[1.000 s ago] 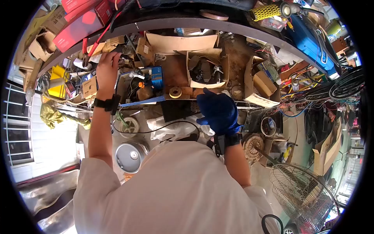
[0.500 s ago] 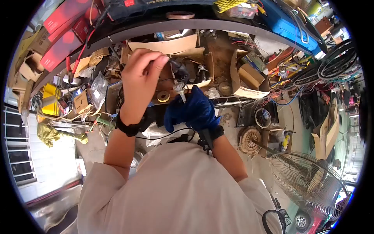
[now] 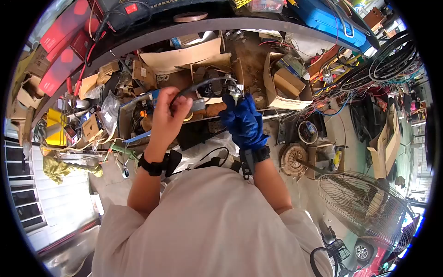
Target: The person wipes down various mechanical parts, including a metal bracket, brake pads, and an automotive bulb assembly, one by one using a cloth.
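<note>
My left hand, bare with a black band at the wrist, is closed around a black cable. A small grey block-like connector sticks out beside its fingertips. The cable arcs across to the right, to a small silvery metal fitting. My right hand, in a blue glove, is closed on that fitting, whose top shows above the fingers. Both hands are raised in front of my chest, apart from each other. Behind them is an open cardboard box with dark parts inside.
A shelf edge runs across the top, with a blue case on it. Another cardboard box stands right of my hands. Cable coils hang at the right, above a wire fan guard. A blue-edged tray lies left.
My left hand has come down and its fingers now curl round the cable. My right hand has moved up and right with the metal fitting. The view has shifted slightly.
</note>
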The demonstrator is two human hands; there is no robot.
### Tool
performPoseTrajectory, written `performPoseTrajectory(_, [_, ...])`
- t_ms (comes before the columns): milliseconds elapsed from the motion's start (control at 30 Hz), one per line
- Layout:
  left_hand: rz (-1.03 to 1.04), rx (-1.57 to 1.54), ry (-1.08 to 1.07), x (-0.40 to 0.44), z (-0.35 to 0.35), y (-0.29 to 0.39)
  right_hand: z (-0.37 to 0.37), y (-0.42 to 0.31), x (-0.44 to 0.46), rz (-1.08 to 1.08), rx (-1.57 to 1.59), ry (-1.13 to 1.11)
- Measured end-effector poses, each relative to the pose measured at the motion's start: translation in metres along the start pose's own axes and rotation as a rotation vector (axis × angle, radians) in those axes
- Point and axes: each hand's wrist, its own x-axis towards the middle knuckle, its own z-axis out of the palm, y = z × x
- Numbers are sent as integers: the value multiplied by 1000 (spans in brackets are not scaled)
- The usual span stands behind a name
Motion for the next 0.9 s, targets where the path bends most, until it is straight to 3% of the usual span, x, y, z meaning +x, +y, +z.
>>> performPoseTrajectory(67, [-172, -91, -139, -2, -2, -21, 5, -6, -2, -48, -86, 4])
performPoseTrajectory(167, [-116, -30, -304, 0, 17, -33, 8, -12, -3, -26, -165, -81])
performPoseTrajectory(200, [-190, -106, -266, -4, 27, -20, -1, -9, 3, -92, -579, -100])
performPoseTrajectory(300, [-314, -194, -221, -1, 35, -19, 5, -6, -5, 75, -549, -36])
performPoseTrajectory(433, [-187, -52, -217, 1, 34, -41, -4, 1, -13, 84, -697, -122])
performPoseTrajectory(467, [-247, -36, -249, 0, 34, -40, -5, -9, -10, 323, -727, -211])
performPoseTrajectory(567, [-242, -41, -263, -7, 40, -66, -24, 8, -17, 188, -477, -157])
performPoseTrajectory(600, [-256, -227, -224, -10, 47, -67, -28, 11, -18, 194, -505, -130])
performPoseTrajectory(700, [-323, 19, -248, -11, 34, -80, -45, 13, -9, 243, -686, -286])
performPoseTrajectory(733, [-313, 57, -262, -12, 31, -77, -62, 18, -12, 163, -715, -244])
performPoseTrajectory(800, [-295, 134, -290, -14, 23, -55, -39, -16, -6, -339, -1338, -422])
performPoseTrajectory(867, [-421, 31, -342, -12, 14, -57, -19, -27, -3, -792, -1625, -272])
performPoseTrajectory(900, [-482, -22, -368, -12, 9, -58, -17, -27, -2, -849, -1741, -172])
